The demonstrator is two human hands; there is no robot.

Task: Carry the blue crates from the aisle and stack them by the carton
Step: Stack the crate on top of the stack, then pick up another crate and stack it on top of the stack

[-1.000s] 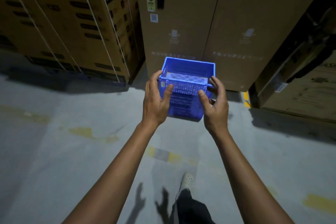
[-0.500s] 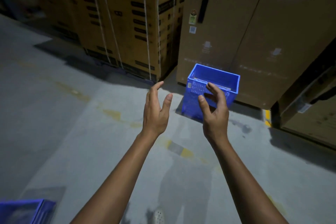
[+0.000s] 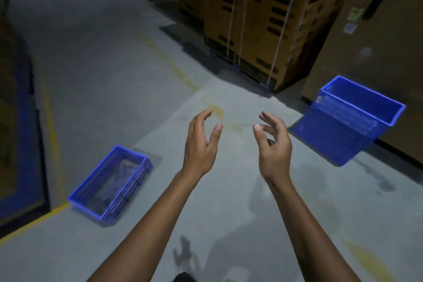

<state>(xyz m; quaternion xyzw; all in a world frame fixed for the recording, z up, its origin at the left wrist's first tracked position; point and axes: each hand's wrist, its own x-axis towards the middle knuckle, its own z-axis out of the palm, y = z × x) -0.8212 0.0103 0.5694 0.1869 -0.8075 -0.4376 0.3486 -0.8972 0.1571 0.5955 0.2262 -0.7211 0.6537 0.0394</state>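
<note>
The left hand (image 3: pixel 200 144) and the right hand (image 3: pixel 273 146) are both empty, with the fingers loosely curled and spread, and they hang in the air above the concrete floor (image 3: pixel 137 80). The landmark here is the plain carton (image 3: pixel 377 57). The stack of blue crates (image 3: pixel 348 119) stands just in front of the carton, almost touching its wall. A low stack of blue crates (image 3: pixel 109 181) lies well apart from the carton, on the floor at the aisle side, near a yellow line (image 3: pixel 34 220).

What could go wrong: the stack by the carton looks tall and a little tilted in this wide view, so one more crate put on it carelessly could make it lean or slide. The low stack seems to be several nested crates; lifted by the top rim only, the lower ones could drop out.

The crates are rigid plastic, rectangular, with open tops, thin rims and lattice walls. The cartons are matte cardboard; the one further from the stack is tied with white straps (image 3: pixel 233 14). The floor is smooth and grey, with stains
</note>
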